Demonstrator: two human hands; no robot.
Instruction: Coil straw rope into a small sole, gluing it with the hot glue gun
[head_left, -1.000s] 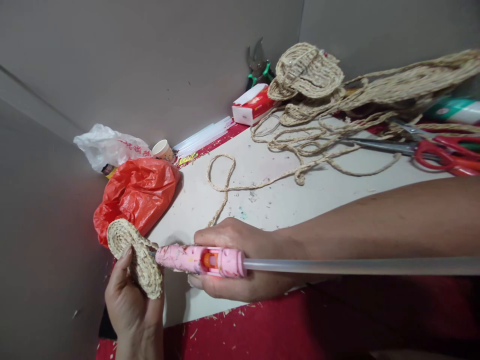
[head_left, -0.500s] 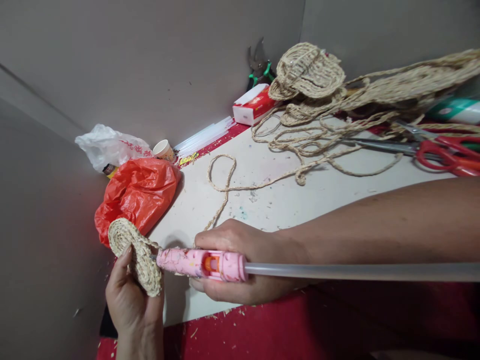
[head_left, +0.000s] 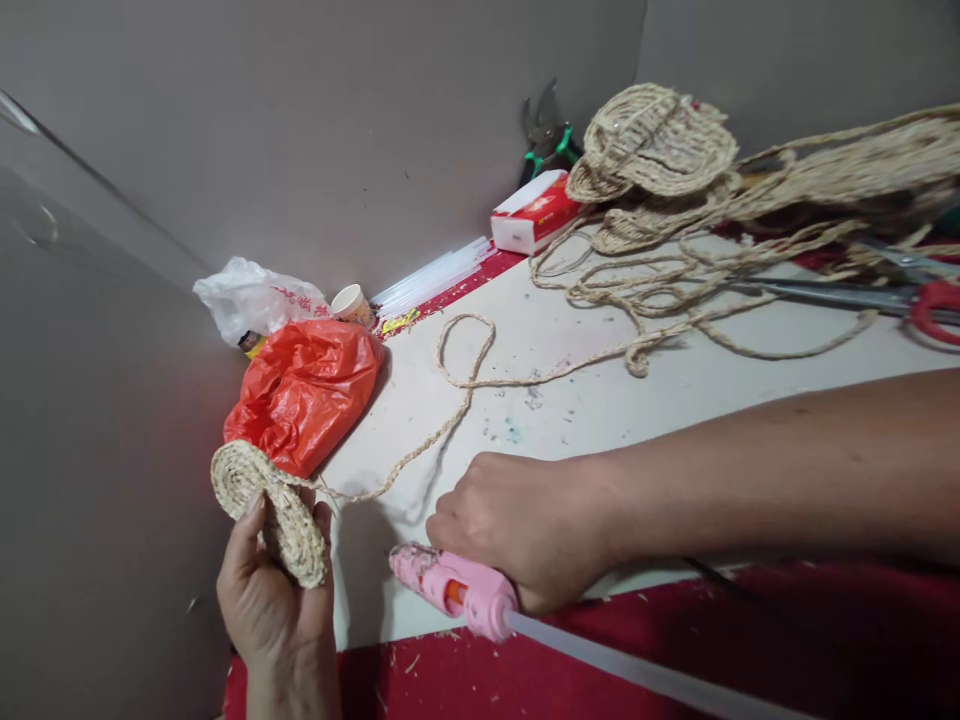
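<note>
My left hand (head_left: 281,600) grips a small coiled sole of braided straw (head_left: 292,535), thumb on its face and fingers behind it. From the sole's edge a straw braid (head_left: 405,462) runs right across the white board. My right hand (head_left: 517,525) is closed around a pink hot glue gun (head_left: 457,585), low over the board's front edge. A long translucent glue stick (head_left: 622,660) sticks out of the gun's back end. The gun's nozzle is apart from the sole, and its handle is hidden by my hand.
A red plastic bag (head_left: 307,385), a white bag (head_left: 259,295) and a paper cup (head_left: 351,304) stand behind my left hand. Spare glue sticks (head_left: 435,275), a red-white box (head_left: 532,212), pruning shears (head_left: 546,135), piled straw braid (head_left: 660,145) and red-handled scissors (head_left: 934,310) lie further right.
My right hand has drawn the glue gun right and down, away from the sole, and tilted it. The braid now hangs in view from the sole. My left hand keeps its hold.
</note>
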